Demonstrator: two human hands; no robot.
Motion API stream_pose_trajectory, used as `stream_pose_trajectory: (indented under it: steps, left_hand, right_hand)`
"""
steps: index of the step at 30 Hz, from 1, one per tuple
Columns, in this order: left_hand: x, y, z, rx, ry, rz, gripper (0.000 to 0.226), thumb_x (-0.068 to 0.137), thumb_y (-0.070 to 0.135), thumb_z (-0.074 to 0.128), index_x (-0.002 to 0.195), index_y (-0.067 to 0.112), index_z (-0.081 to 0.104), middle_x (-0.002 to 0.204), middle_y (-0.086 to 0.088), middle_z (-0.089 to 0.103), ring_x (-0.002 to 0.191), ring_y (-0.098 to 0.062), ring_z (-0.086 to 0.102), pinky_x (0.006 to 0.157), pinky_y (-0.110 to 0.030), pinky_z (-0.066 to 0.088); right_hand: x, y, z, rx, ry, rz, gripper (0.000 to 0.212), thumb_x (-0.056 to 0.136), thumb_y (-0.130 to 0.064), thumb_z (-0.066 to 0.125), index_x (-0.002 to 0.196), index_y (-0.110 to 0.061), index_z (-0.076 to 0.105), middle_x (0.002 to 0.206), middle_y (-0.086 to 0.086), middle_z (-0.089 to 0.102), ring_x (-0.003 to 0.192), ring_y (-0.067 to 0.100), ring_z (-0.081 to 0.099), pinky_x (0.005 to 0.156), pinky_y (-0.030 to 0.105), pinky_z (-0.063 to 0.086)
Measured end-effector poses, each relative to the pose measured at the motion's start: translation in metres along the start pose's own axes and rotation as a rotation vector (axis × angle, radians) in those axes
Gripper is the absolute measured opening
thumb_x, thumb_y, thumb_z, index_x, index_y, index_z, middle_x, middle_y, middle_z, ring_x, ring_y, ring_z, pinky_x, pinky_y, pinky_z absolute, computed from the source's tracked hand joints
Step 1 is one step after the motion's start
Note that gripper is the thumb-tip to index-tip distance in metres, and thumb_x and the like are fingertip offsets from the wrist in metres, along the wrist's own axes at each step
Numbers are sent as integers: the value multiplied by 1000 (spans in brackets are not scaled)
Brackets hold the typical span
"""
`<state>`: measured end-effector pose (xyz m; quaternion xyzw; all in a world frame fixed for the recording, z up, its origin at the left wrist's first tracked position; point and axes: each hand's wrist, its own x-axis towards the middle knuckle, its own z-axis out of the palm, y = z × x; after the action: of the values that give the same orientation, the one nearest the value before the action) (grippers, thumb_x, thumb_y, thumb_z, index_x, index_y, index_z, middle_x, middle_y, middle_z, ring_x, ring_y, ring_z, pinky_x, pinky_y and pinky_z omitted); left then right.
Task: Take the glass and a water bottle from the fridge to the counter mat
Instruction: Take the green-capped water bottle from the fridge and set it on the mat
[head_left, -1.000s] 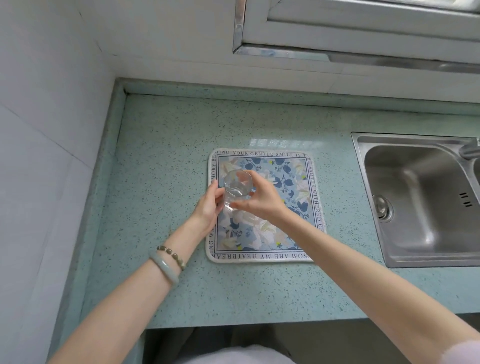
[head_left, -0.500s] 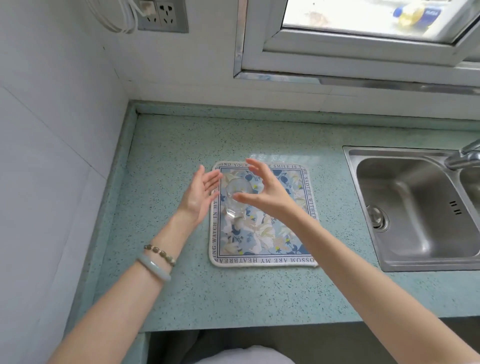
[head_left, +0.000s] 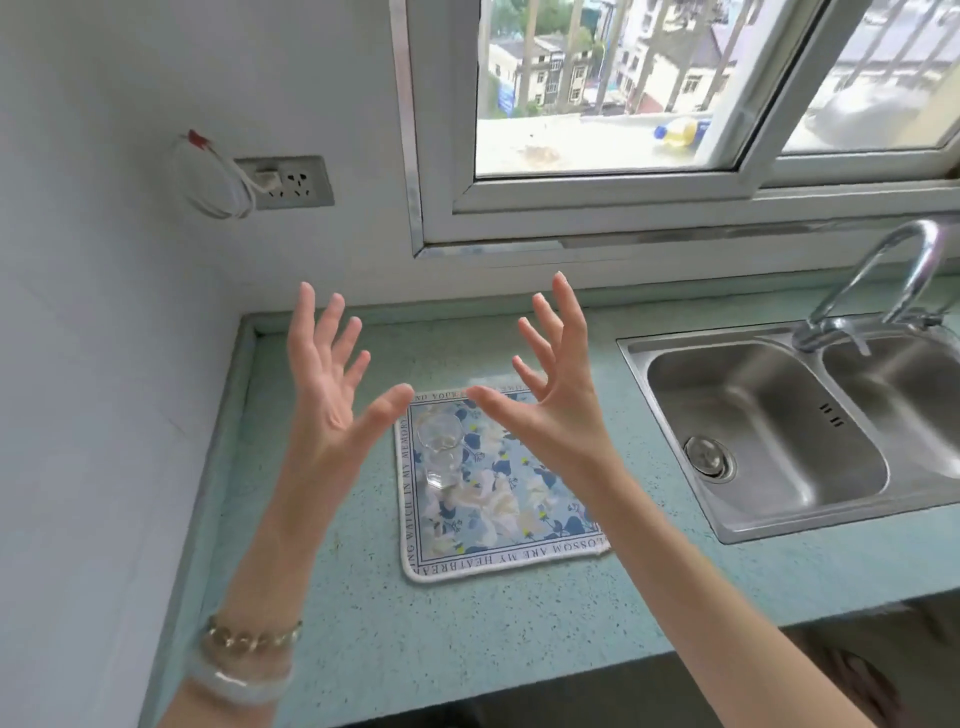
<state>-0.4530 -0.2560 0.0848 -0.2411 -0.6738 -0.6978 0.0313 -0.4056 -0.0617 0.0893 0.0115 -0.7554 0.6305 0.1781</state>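
Through your head camera, your left hand (head_left: 327, 400) and right hand (head_left: 550, 410) are both raised above the counter (head_left: 467, 639). The palms are turned toward each other and the fingers are straight and spread wide, so both hands are released and grasp nothing. The glass (head_left: 440, 457) stands upright on the flowered mat (head_left: 519, 525), in its far left part near the lettered border. It shows in the gap below your two thumbs and touches neither hand. The mat lies flat on the speckled green counter, well apart from the left wall and near the steel sink (head_left: 769, 431) on its right. The sink has two basins, with a drain plug (head_left: 709, 457) in the nearer one and a curved tap (head_left: 893, 275) at the back between them. On your left wrist you wear a beaded bracelet (head_left: 249, 636) and a pale bangle (head_left: 239, 680) just below it. On the back wall there is a socket (head_left: 291, 182) with a white cord (head_left: 208, 176) coiled beside it. Behind the window (head_left: 597, 197), a yellowish bottle (head_left: 678, 132) lies on its side on the outer ledge.
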Motion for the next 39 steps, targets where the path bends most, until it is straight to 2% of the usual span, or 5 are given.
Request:
stream_pose_trajectory:
  steps: [7,15,22,27,39]
  left_hand:
    - [8,38,70,-87,-232,55,104,69,32,73,148,42,8,160,8,17,145,-5,27,118,-41,28]
    - [0,59,196,-246,-545,70,122,56,63,81,150,33,10,158,5,21,143,-6,30,113,-34,33]
    - [-36,82,309,-409,-838,105,109,63,53,82,149,37,17,158,9,23,143,-7,31,117,-46,28]
    - [-72,102,376,-475,-1020,115,104,68,34,75,153,32,14,159,9,23,144,-6,30,117,-44,27]
    - [-170,148,506,-704,-1487,180,96,70,29,74,147,41,18,155,15,27,143,-6,32,115,-39,30]
  right_hand:
    - [-41,-28,-71,-85,226,-46,107,73,-14,82,149,-42,12,158,-5,22,142,9,31,114,41,35]
    - [-127,-59,-175,-203,561,-7,101,74,-14,80,145,-47,16,156,-7,26,142,5,30,115,37,32]
    - [-226,-86,-250,-301,884,29,98,71,-18,80,138,-54,18,151,-13,28,140,5,33,115,34,32]
    - [-291,-102,-283,-359,1087,43,100,72,-11,81,144,-44,20,155,-9,27,141,8,34,116,37,32]
    - [-432,-143,-297,-581,1622,119,99,72,-14,79,149,-35,20,153,-10,31,137,0,37,115,37,34]
